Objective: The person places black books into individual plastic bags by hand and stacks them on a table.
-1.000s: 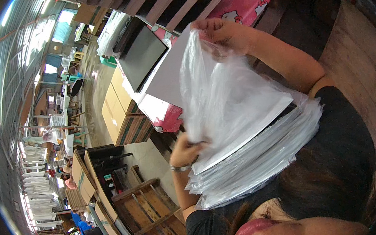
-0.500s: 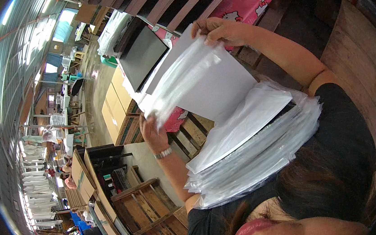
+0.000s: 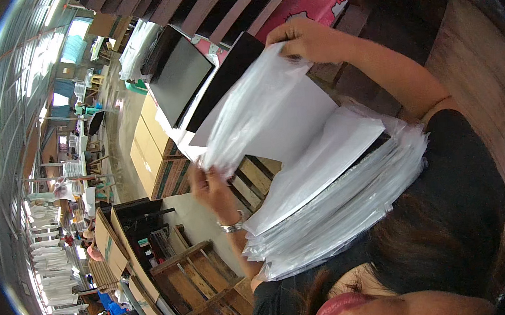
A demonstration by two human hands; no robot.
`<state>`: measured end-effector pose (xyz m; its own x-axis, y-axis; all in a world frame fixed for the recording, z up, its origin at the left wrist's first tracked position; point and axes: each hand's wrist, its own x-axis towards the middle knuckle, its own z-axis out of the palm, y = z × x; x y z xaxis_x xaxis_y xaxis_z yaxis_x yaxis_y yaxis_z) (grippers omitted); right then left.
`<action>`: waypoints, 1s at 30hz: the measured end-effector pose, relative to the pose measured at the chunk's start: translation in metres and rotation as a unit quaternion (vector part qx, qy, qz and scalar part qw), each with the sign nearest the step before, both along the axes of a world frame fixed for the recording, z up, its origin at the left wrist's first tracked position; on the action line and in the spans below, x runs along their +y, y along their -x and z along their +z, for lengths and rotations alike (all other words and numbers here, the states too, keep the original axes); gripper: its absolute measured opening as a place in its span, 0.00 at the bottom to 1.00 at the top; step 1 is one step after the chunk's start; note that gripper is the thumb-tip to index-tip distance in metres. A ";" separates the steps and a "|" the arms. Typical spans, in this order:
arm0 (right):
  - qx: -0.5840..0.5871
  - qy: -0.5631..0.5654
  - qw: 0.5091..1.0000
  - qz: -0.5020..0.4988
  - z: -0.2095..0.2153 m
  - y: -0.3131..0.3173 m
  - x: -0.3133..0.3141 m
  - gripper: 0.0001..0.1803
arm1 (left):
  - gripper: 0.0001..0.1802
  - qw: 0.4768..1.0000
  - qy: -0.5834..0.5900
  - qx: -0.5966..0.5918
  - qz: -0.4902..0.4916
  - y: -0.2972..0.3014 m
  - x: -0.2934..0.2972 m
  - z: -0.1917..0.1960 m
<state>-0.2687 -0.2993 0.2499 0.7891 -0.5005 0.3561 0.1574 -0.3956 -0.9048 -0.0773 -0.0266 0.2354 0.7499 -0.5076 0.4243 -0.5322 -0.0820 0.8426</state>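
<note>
My right hand (image 3: 302, 38) pinches the far right corner of a clear plastic bag (image 3: 253, 100), bunched along its far edge. At the bag's left corner my left hand (image 3: 212, 189), with a metal-banded bracelet at its wrist, grips the plastic with bent fingers. A white sheet (image 3: 297, 120) shows beneath and inside the plastic. Against my chest lies a thick stack of plastic-bagged sheets (image 3: 330, 211), with the white sheet's near end resting on top. Just beyond the bag is a black flat panel (image 3: 226, 78); whether it touches the bag I cannot tell.
A dark framed panel (image 3: 180, 73) lies on the table beyond, beside a pink patterned cover (image 3: 317, 5). Several dark slats or boxes (image 3: 189, 5) stand in a row at the back. Cardboard boxes (image 3: 148, 143) and a wooden pallet (image 3: 198, 284) are at the left.
My left hand has shifted slightly down. The bunched plastic has come a little nearer, and the black panel beyond it shows more. Both hands keep hold of the plastic.
</note>
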 end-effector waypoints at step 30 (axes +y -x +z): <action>-0.070 -0.414 0.897 0.140 -0.080 0.044 0.002 0.22 | 0.13 0.880 -0.014 0.460 -0.114 -0.048 0.041 -0.166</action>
<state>-0.3124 -0.2968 0.1696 0.9016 -0.4285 0.0584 0.2799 0.4751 -0.8342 -0.0296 0.0141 0.0697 0.6460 -0.6906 -0.3252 0.3697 -0.0896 0.9248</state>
